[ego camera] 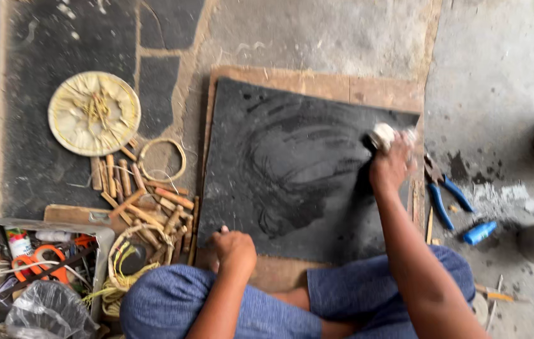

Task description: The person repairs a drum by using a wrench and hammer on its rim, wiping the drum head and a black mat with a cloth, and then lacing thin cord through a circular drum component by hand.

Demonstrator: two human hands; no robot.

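Hands (394, 164) (234, 246) at black sheet's (292, 182) right and near edges

The person's two forearms are bare from elbow to wrist, with no sleeve, watch or bangle showing. The left hand (234, 247) and the right hand (392, 164) wear no gloves or rings that can be made out. Over both knees lies blue cloth (173, 301) with a fine woven texture, softly creased.
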